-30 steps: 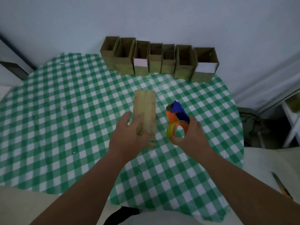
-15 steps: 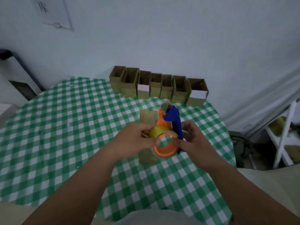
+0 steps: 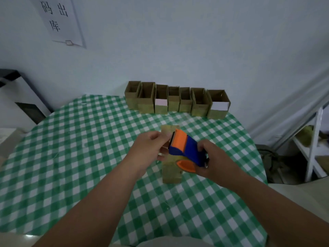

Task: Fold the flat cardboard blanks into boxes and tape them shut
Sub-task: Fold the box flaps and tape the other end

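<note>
Orange-and-blue tape dispenser (image 3: 185,150) gripped by right hand (image 3: 211,161); left hand (image 3: 149,148) pinches its front.

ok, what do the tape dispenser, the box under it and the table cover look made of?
Tape dispenser: likely moulded plastic, with solid orange and blue parts and a smooth matte look.
Box: cardboard, dull brown; a faint sheen on top could be tape, hard to tell.
Table cover: green-white check, lies smooth with a slight gloss, so possibly vinyl or oilcloth rather than plain cloth.

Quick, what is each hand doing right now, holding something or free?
Left hand: fingers pinching at the front end of the tape dispenser, apparently the tape's end.
Right hand: closed around the tape dispenser's blue handle, holding it above the cardboard box.
</note>
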